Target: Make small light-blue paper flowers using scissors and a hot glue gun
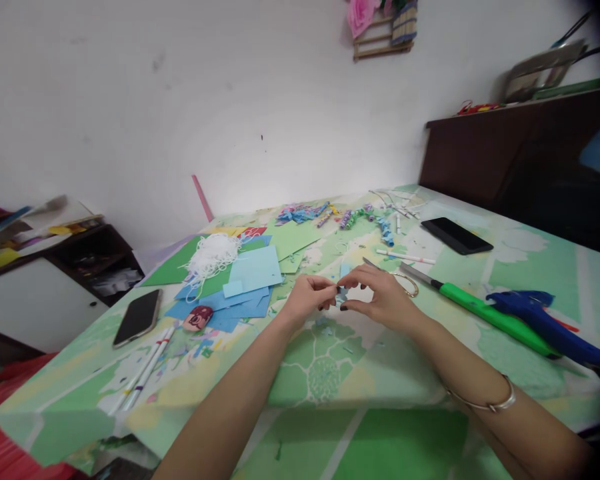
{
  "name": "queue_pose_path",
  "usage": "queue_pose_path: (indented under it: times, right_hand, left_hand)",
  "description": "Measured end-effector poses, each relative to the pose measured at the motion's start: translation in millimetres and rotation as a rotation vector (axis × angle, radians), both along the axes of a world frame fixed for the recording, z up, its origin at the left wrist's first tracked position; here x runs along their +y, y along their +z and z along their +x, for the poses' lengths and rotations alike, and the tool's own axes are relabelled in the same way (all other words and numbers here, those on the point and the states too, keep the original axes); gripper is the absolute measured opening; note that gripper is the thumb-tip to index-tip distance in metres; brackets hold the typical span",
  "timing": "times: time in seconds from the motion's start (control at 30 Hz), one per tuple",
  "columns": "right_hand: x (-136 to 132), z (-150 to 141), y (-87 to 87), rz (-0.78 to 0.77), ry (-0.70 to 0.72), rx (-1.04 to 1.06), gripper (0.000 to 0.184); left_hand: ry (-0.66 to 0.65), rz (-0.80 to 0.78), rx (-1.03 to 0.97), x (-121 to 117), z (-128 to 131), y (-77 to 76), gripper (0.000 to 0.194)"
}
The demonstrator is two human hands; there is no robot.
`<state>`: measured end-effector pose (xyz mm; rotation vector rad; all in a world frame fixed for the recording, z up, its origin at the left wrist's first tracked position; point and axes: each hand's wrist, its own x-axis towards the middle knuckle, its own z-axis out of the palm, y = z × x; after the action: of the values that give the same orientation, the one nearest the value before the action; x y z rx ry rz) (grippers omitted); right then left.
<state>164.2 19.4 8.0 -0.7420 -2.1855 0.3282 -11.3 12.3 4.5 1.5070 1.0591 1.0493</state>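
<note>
My left hand [310, 298] is closed in a pinch on a small piece of blue paper [343, 293] above the near middle of the table. From the other side, my right hand [380, 295] curves its thumb and fingertips around the same piece, touching it. The paper's exact shape is too small to make out. A pair of scissors [411, 285] with a gold-coloured handle loop shows behind my right hand; its middle is hidden, and whether the hand touches it I cannot tell. Tiny paper scraps [325, 327] lie below my hands. A light blue paper strip [346, 269] lies just beyond them.
Left are coloured paper sheets [260, 268], white string [213, 257], white pens [147, 367] and a phone [138, 319]. Curled paper pieces [365, 213] lie at the back. Right are another phone [456, 235], a green-handled knife [495, 317] and a blue glue gun [550, 323].
</note>
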Motion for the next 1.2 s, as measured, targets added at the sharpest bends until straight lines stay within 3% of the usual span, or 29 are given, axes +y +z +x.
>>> queue_pose_path:
  times: [0.27,0.67,1.03,1.2]
  right_hand:
    - [2.4,-0.4,-6.1,0.078,-0.022,-0.024,0.015]
    - [2.9,0.6,-7.4,0.068,-0.039,-0.016,0.014]
    - [3.2,2.2,-5.4,0.024,-0.080,0.046,0.014]
    - [4.8,3.0,-7.1,0.012,-0.100,0.059,0.014]
  left_hand:
    - [0.072,0.016,0.057,-0.6,1.0,-0.2,0.014]
    - [0.079,0.007,0.052,0.2,1.4,0.3,0.013]
    - [-0.057,-0.075,-0.019,-3.7,0.5,2.7,0.018]
    - [-0.057,-0.094,-0.042,-2.6,0.5,-0.3,0.019]
